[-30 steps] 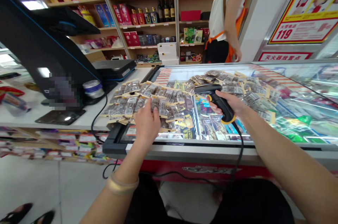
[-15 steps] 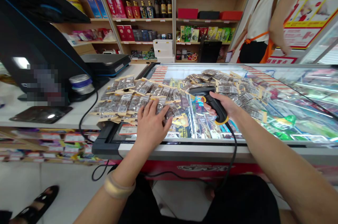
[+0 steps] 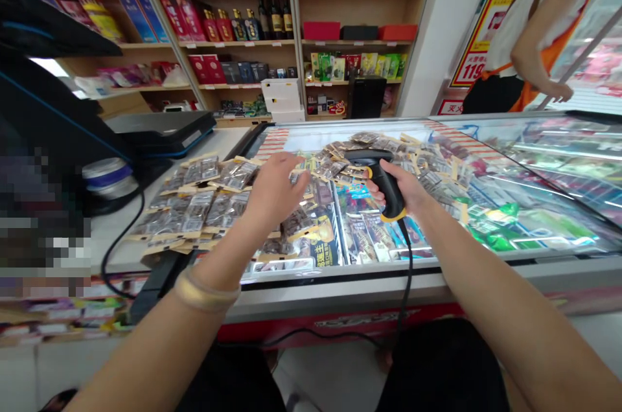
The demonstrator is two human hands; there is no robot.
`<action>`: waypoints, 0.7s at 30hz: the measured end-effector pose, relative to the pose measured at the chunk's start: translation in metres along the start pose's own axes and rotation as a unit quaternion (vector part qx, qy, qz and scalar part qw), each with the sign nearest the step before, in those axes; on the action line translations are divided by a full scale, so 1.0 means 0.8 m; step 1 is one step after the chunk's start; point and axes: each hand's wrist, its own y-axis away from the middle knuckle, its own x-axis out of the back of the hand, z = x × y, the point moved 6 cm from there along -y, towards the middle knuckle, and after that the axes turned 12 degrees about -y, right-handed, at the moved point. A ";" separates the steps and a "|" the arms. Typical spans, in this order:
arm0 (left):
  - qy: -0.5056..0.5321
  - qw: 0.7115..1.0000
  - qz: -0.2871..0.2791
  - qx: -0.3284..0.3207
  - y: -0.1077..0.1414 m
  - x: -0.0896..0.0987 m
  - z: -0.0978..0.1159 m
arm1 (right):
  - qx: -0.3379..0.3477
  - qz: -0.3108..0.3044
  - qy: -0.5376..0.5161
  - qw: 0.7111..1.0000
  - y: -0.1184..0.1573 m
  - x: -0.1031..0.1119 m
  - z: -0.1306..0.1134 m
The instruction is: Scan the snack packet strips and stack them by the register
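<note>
My right hand [image 3: 408, 188] is wrapped round the handle of a black and yellow barcode scanner [image 3: 394, 192]. Its head points left above the glass freezer top, and its cable hangs over the front edge. My left hand [image 3: 276, 188], with a gold-coloured bangle at the wrist, hovers over small clear snack packets [image 3: 194, 211] with tan edges. Thumb and fingers are apart there, and I see nothing between them; the fingertips are partly blurred. Another heap of the same packets [image 3: 427, 162] lies behind and right of the scanner.
Bagged frozen goods show through the freezer's glass lid [image 3: 486, 198]. A dark checkout machine [image 3: 43, 120], a flat scale [image 3: 165, 130] and a tape roll [image 3: 109, 179] stand on the left counter. Shelves [image 3: 359, 7] line the back. A person in an orange apron [image 3: 529, 85] stands at the right.
My left hand has lifted off the near packets and moved forward, its fingers less spread. The scanner stays in my right hand. The view has swung right, and the person in the apron has moved right.
</note>
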 end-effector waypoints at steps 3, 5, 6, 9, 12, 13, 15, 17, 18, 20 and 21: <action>-0.026 0.995 -0.095 0.022 -0.057 -0.032 0.016 | 0.023 0.023 -0.007 0.999 -0.001 0.008 -0.009; -0.065 0.985 -0.155 0.035 -0.083 -0.056 0.027 | 0.033 0.032 -0.013 0.999 -0.001 0.012 -0.013; -0.088 0.979 -0.181 0.040 -0.091 -0.068 0.031 | 0.037 0.037 -0.019 0.998 -0.001 0.013 -0.015; -0.139 0.955 -0.255 0.054 -0.104 -0.101 0.035 | 0.045 0.061 -0.039 0.996 0.000 0.016 -0.020; -0.153 0.938 -0.304 0.059 -0.107 -0.127 0.034 | 0.040 0.078 -0.047 0.995 0.001 0.014 -0.023; -0.156 0.936 -0.309 0.060 -0.108 -0.132 0.033 | 0.038 0.079 -0.047 0.995 0.001 0.013 -0.023; -0.160 0.936 -0.307 0.067 -0.109 -0.138 0.031 | 0.036 0.078 -0.046 0.995 0.001 0.011 -0.025; -0.152 0.936 -0.310 0.075 -0.108 -0.140 0.031 | 0.038 0.075 -0.046 0.995 0.001 0.009 -0.026; -0.142 0.937 -0.310 0.079 -0.108 -0.139 0.032 | 0.039 0.073 -0.045 0.996 0.002 0.009 -0.027; -0.111 0.941 -0.308 0.091 -0.106 -0.134 0.034 | 0.038 0.070 -0.042 0.996 0.003 0.008 -0.028; -0.090 0.942 -0.308 0.098 -0.104 -0.131 0.034 | 0.037 0.070 -0.041 0.996 0.003 0.008 -0.028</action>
